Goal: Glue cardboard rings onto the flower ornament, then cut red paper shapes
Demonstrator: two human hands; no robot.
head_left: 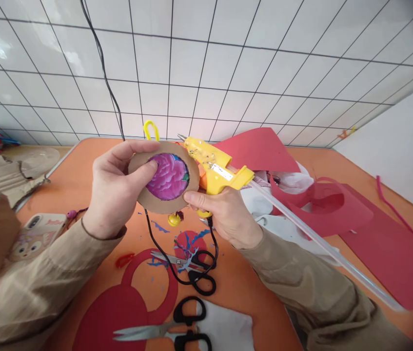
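Close by, scissors (163,331) lie on the surface (265,292). Past them, a black cord (152,239) loops; don't let it snag. Above the surface, the left hand (113,190)'s grip pinches the cardboard ring (158,207) with the purple flower (167,175). The right hand (235,217)'s grip wraps the yellow glue gun (206,153). Hold the ring still. The tip (182,138) may be hot; don't touch.

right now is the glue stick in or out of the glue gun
Partly in: the glue stick enters the glue gun from behind, long tail outside.
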